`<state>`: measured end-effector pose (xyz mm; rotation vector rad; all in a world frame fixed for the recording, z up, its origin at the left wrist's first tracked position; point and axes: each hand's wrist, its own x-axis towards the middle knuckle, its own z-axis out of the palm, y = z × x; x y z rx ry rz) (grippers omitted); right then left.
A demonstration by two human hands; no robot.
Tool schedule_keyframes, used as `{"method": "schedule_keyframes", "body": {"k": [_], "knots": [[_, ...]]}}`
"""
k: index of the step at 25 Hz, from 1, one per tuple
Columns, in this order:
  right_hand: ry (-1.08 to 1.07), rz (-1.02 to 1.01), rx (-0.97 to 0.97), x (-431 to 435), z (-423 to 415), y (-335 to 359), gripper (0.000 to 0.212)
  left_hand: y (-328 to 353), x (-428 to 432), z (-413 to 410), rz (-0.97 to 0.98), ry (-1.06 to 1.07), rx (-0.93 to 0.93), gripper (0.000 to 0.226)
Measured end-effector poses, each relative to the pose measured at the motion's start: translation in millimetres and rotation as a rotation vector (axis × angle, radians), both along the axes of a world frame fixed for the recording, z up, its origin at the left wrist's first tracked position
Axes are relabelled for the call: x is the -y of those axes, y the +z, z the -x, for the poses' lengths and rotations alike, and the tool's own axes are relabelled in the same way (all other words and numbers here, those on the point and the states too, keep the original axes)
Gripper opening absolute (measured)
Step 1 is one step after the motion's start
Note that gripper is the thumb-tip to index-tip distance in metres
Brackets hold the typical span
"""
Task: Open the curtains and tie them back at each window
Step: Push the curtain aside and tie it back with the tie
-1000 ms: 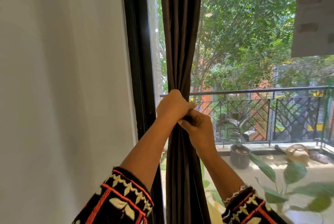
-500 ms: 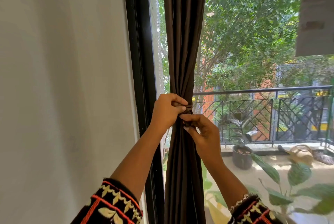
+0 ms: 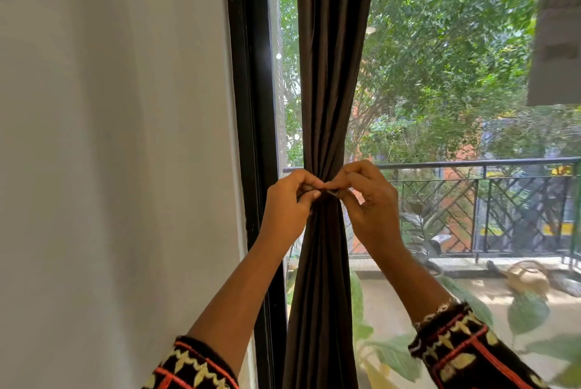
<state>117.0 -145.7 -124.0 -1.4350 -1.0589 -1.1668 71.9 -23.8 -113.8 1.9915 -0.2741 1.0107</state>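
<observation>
The curtain (image 3: 330, 74) is hanging gathered into a tight bunch just beside the frame (image 3: 251, 105), and we are fastening a thin tie (image 3: 330, 191) round its waist. Our left hand (image 3: 289, 200) and right hand (image 3: 367, 200) are each pinching an end, fingertips meeting before the folds. We are judging this the knotting step. Next we are needing to draw both ends snug without letting the bunch slip.
</observation>
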Motion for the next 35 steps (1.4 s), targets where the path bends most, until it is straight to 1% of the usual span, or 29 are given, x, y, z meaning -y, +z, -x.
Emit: {"method": "schedule_keyframes", "body": {"k": [2,4,6,8,10,12,14,16,18,20,22,24,26,28,30,32,33,34,35], "knots": [[-0.017,-0.021,-0.012,-5.6,-5.9,7.3,0.015,0.4,-2.5,-0.4,0.038,-0.039,-0.019,0.012],[-0.037,-0.040,-0.029,-12.3,-11.3,11.4,0.016,0.9,-6.6,0.1,0.093,-0.125,-0.042,0.010],[-0.075,-0.049,0.002,-19.6,-15.7,11.9,0.016,0.4,-10.5,0.2,0.123,-0.183,-0.062,0.010],[-0.104,-0.036,-0.006,-24.7,-20.5,10.7,0.015,-1.1,-13.5,-1.7,0.152,-0.178,-0.055,0.012],[-0.134,0.009,-0.035,-26.8,-24.0,9.4,0.013,-2.5,-14.9,-4.2,0.188,-0.153,-0.029,0.021],[-0.203,0.061,0.016,-28.7,-27.2,8.0,0.011,-3.1,-16.0,-7.4,0.218,-0.148,-0.015,0.023],[-0.273,0.087,0.117,-28.7,-31.3,5.9,0.009,-3.9,-17.0,-11.1,0.244,-0.164,-0.011,0.024],[-0.308,0.113,0.198,-26.0,-34.9,-0.6,0.018,-4.0,-17.6,-13.2,0.256,-0.177,-0.008,0.026],[-0.308,0.150,0.208,-23.1,-36.8,-10.2,0.026,-4.2,-18.4,-14.8,0.246,-0.186,-0.006,0.027],[-0.339,0.185,0.142,-24.2,-34.5,-18.8,0.030,-4.9,-18.6,-15.5,0.201,-0.186,-0.009,0.025],[-0.406,0.191,0.097,-26.6,-33.4,-19.1,0.021,-5.9,-16.8,-16.0,0.110,-0.159,-0.003,0.021],[-0.456,0.226,0.089,-27.0,-33.5,-14.7,0.015,-6.1,-14.5,-17.1,-0.025,-0.069,0.013,0.016],[-0.478,0.281,0.065,-25.1,-32.1,-12.6,0.025,-7.3,-13.7,-18.9,-0.181,0.050,0.016,0.011],[-0.465,0.329,0.023,-22.4,-30.0,-11.2,0.033,-12.9,-11.3,-20.6,-0.345,0.166,0.004,0.013],[-0.457,0.409,-0.011,-22.3,-29.4,-10.0,0.039,-18.9,-8.0,-22.2,-0.460,0.238,0.027,0.016],[-0.386,0.469,-0.082,-20.9,-31.5,-7.1,0.042,-21.2,-7.4,-23.4,-0.511,0.279,0.060,0.019],[-0.321,0.446,-0.135,-19.4,-31.3,-7.1,0.037,-20.0,-8.7,-24.5,-0.529,0.309,0.063,0.020],[-0.244,0.374,-0.191,-17.3,-29.3,-10.0,0.027,-18.4,-10.7,-25.1,-0.545,0.341,0.052,0.022],[-0.171,0.256,-0.243,-14.7,-26.3,-14.9,0.020,-16.9,-12.5,-25.3,-0.561,0.369,0.028,0.024]]}}
